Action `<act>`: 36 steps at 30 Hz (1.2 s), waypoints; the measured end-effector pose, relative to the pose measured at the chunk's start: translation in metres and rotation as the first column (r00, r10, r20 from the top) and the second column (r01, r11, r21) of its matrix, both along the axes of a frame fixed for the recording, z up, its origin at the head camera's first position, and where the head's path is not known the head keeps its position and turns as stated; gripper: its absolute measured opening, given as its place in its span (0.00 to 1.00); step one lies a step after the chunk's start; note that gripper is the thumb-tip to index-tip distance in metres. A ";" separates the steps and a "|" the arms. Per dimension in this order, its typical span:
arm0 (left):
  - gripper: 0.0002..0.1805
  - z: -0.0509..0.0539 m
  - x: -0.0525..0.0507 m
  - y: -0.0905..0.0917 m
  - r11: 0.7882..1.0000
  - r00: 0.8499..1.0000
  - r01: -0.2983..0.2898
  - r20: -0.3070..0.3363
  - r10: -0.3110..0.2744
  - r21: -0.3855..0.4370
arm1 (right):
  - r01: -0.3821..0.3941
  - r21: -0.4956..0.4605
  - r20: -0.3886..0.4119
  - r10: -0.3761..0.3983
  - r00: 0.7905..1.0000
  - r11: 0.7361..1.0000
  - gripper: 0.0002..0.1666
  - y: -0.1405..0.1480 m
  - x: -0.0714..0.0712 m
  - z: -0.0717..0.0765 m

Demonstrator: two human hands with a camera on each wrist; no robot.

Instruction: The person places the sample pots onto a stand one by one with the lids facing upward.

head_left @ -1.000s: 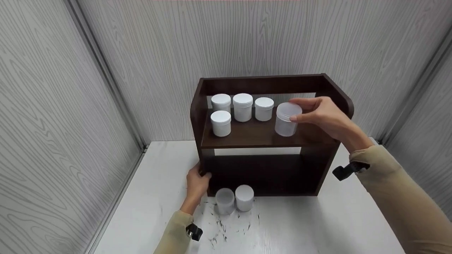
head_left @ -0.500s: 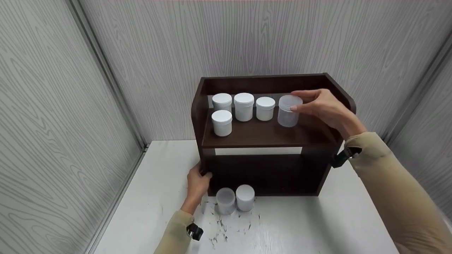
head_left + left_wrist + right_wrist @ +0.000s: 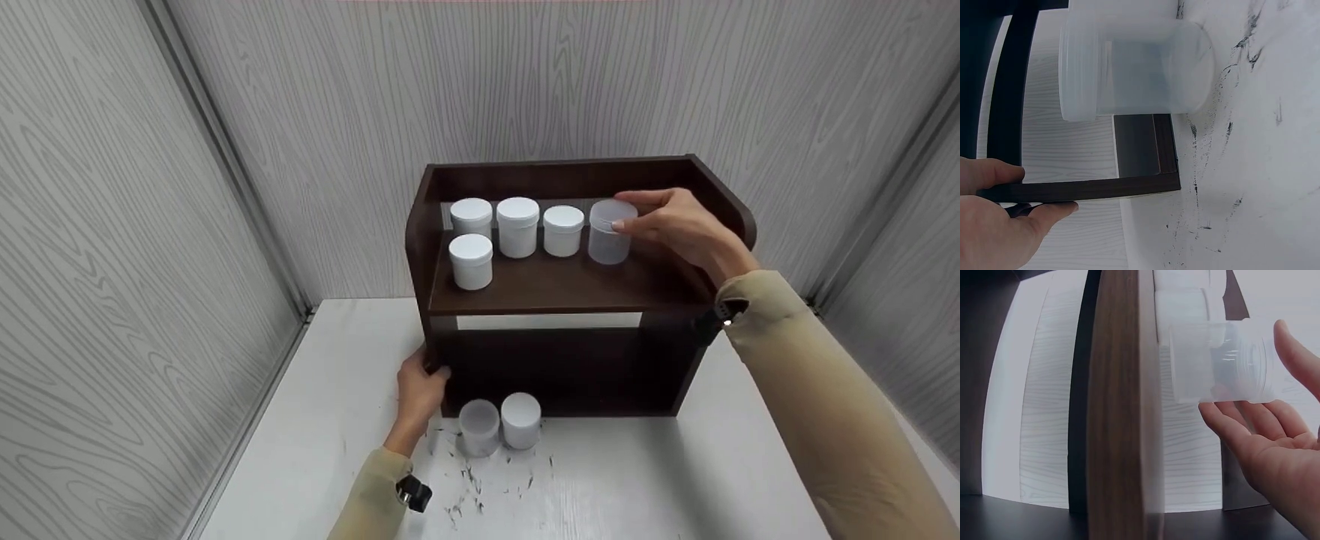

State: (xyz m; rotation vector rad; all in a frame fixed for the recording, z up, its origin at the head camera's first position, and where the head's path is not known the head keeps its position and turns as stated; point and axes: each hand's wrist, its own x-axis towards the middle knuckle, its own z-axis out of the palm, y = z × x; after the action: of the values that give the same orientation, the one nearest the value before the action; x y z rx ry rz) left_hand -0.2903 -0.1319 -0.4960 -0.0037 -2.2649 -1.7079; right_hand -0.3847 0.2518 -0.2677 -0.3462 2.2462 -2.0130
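Observation:
My right hand [image 3: 679,225] holds a translucent plastic jar [image 3: 609,244] near its lid, thumb in front and a finger behind. The jar is upright at the right end of the back row on the upper board of a dark brown wooden shelf [image 3: 555,292]. Whether its base touches the board cannot be told. My left hand [image 3: 420,386] grips the shelf's left side panel low down, with the panel edge [image 3: 1100,187] between thumb and fingers in the left wrist view. On the upper board stand white lidded jars [image 3: 517,229], with one [image 3: 471,262] in front at the left.
On the white table [image 3: 352,352], a translucent jar [image 3: 480,429] and a white jar [image 3: 520,421] stand before the shelf's lower opening. Dark scuff marks lie near them. Wood-grain panels [image 3: 525,90] enclose the back and sides. The shelf's right side panel [image 3: 720,199] rises beside my right hand.
My right hand has carried the translucent jar back from the shelf's front part into line with the rear row, lately shifting slightly left. My left hand keeps its place on the side panel.

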 end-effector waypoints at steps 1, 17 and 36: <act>0.32 0.000 0.000 0.000 1.000 1.000 -0.003 -0.002 0.003 0.001 | 0.002 -0.009 0.005 -0.002 1.000 1.000 0.39 0.000 -0.001 -0.001; 0.31 0.002 0.002 0.003 1.000 1.000 0.003 -0.004 -0.003 0.003 | 0.002 -0.202 0.110 0.021 0.994 0.979 0.40 0.000 -0.018 -0.008; 0.32 0.001 0.001 0.003 1.000 1.000 -0.006 0.009 0.006 -0.008 | -0.025 -0.274 0.153 0.070 0.986 0.961 0.41 0.002 -0.023 -0.011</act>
State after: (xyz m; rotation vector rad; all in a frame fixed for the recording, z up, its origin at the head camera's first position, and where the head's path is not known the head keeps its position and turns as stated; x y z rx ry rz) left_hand -0.2888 -0.1286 -0.4952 0.0092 -2.2760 -1.6997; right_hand -0.4082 0.2534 -0.2786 -0.2461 1.8540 -2.2381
